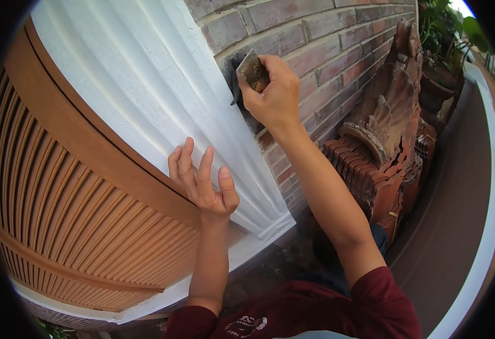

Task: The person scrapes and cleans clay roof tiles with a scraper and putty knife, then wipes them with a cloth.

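Observation:
My right hand grips a small flat scraper with a stained, worn face. It is held up against the brick wall, right beside the edge of the white fluted door frame. A dark grey patch shows on the bricks behind the scraper. Lower down, my left hand is raised with its fingers spread and holds nothing. It overlaps the white frame and the edge of the brown louvred shutter in this view.
Stacked reddish roof tiles and a large curved clay piece lean along the wall at right. Beyond them stand potted plants and a dark panel with a white rim. A white sill runs below the frame.

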A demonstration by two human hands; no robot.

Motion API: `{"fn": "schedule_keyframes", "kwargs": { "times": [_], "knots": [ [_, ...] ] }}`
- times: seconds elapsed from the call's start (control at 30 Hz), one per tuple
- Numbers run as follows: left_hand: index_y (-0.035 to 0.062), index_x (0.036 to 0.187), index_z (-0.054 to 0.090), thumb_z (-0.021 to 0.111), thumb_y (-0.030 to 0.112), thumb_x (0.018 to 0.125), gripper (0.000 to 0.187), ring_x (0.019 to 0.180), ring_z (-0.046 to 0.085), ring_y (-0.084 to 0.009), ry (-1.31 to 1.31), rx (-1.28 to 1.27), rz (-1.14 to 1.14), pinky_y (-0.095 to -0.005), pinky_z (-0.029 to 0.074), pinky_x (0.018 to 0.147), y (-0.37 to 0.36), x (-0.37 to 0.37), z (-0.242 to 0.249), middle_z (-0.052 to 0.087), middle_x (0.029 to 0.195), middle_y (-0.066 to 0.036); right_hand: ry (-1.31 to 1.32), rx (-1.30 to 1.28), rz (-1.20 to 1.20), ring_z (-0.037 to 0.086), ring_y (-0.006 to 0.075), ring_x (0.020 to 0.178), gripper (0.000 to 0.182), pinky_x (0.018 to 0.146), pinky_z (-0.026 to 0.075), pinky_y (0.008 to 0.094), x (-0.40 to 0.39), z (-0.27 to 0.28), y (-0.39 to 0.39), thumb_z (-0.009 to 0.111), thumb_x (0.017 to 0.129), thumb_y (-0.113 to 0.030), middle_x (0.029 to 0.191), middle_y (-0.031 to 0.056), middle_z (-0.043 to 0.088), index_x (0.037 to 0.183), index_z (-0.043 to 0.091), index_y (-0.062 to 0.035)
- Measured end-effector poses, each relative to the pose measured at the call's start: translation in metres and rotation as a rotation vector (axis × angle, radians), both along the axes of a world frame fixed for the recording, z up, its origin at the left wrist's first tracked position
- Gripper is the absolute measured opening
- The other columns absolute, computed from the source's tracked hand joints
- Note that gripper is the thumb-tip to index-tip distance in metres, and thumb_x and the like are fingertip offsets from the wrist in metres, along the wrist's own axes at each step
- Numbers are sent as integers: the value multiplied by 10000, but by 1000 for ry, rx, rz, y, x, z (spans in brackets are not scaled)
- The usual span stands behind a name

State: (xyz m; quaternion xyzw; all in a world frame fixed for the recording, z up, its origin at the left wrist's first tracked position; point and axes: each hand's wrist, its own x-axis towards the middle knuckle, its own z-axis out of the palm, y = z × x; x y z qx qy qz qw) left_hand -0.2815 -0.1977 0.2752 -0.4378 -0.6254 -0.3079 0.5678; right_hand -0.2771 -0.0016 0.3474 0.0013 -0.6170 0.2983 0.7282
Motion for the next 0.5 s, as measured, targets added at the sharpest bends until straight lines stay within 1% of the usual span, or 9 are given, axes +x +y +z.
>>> {"fn": "schedule_keyframes", "kwargs": {
  "times": [0.03, 0.1, 0.17, 0.2, 0.27, 0.3, 0.4, 0.43, 0.5],
  "knots": [
    [9, 1238, 636, 562, 145, 895, 376, 1308, 409, -428, 37, -11, -22, -474, 394, 985, 1, -4, -3, 534, 1428, -228, 12, 8, 1, 650, 297, 668, 267, 639, 513, 351, -9, 2, -5, 804, 714, -96, 810, 151, 675, 913, 667, 17],
    [18, 1183, 665, 583, 96, 872, 330, 1284, 434, -423, 115, -34, -68, -479, 403, 1001, 4, -12, -6, 578, 1375, -209, 48, -26, -2, 657, 281, 676, 259, 639, 514, 348, -15, 8, 2, 803, 720, -97, 798, 142, 673, 911, 669, 16],
    [28, 1124, 689, 600, 62, 847, 293, 1270, 449, -415, 111, -47, -73, -487, 403, 1016, 4, -13, -9, 612, 1334, -185, 48, -80, -15, 653, 264, 670, 246, 638, 513, 341, -18, 19, 9, 807, 713, -83, 776, 131, 661, 892, 670, 16],
    [32, 1095, 701, 608, 44, 835, 277, 1263, 457, -411, 107, -56, -74, -491, 403, 1024, 4, -13, -11, 629, 1313, -172, 43, -59, 16, 653, 297, 698, 249, 649, 516, 366, -19, 17, 8, 792, 701, -83, 790, 137, 654, 895, 665, 7],
    [74, 1056, 725, 610, 93, 847, 239, 1259, 475, -385, 91, -53, -42, -450, 391, 1010, 5, -13, -16, 675, 1255, -115, 36, -17, 72, 652, 362, 756, 260, 671, 523, 415, -18, 11, 3, 763, 677, -81, 819, 149, 639, 903, 654, -11],
    [95, 1037, 737, 611, 118, 853, 224, 1257, 484, -372, 91, -43, -28, -429, 385, 1003, 9, -15, -16, 698, 1226, -87, 42, 98, 63, 645, 363, 743, 251, 657, 517, 405, -14, 7, -4, 764, 671, -68, 814, 147, 637, 882, 642, -11],
    [124, 988, 748, 623, 128, 825, 205, 1213, 532, -352, 123, -33, 35, -398, 343, 972, 15, -14, -13, 732, 1156, -36, 86, 79, -11, 621, 218, 635, 212, 615, 494, 300, -21, 16, 12, 807, 733, -58, 758, 110, 646, 874, 663, 4],
    [129, 976, 751, 625, 127, 813, 205, 1197, 545, -348, 132, -37, 38, -396, 329, 973, 15, -16, -12, 738, 1136, -29, 106, 49, -5, 617, 212, 629, 209, 603, 490, 300, -23, 22, 16, 810, 750, -58, 735, 110, 633, 877, 656, 2],
    [138, 950, 756, 628, 126, 789, 206, 1166, 572, -340, 138, -51, 46, -391, 301, 973, 13, -15, -13, 751, 1097, -15, 118, 42, -32, 614, 207, 623, 216, 598, 487, 299, -24, 17, 11, 817, 751, -60, 718, 106, 626, 873, 649, -1]
  ]
}}
